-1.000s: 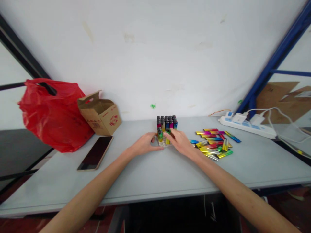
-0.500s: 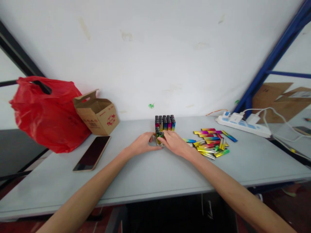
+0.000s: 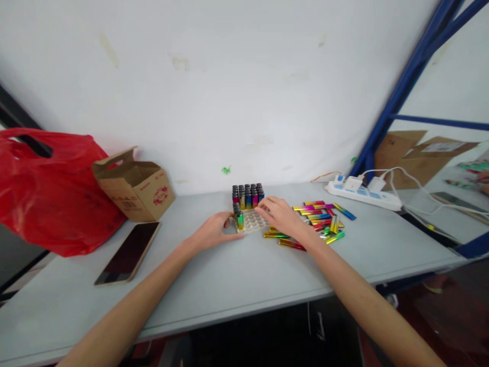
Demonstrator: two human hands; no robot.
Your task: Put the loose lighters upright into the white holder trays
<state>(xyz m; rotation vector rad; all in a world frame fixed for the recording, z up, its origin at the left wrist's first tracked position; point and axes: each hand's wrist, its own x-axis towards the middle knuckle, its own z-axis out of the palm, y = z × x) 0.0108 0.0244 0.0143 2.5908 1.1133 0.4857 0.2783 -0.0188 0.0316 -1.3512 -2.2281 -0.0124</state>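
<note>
A whitish tray (image 3: 252, 222) with rows of round holes lies on the table. Lighters (image 3: 248, 196) with black tops and shiny coloured bodies stand upright in its back rows, and a short column of lighters (image 3: 239, 219) runs down its left side. My left hand (image 3: 212, 232) grips the tray's left front corner, thumb along the front edge and fingers at the side. Over the tray's right part is my right hand (image 3: 280, 216), fingers loosely bent and apart, with nothing visible in them. Loose lighters (image 3: 323, 219) lie in a pile beyond it, partly hidden by the wrist.
A phone (image 3: 129, 253) lies at left, before an open cardboard box (image 3: 143, 191) and a red plastic bag (image 3: 57, 199). A power strip (image 3: 362, 194) with plugs and cables sits at the back right, near a blue metal frame (image 3: 397, 92). Another person's hand (image 3: 484, 178) shows at far right.
My right hand has moved off the left column of lighters toward the right, uncovering the tray's holes. My left hand stays at the tray's corner. The view has turned slightly right.
</note>
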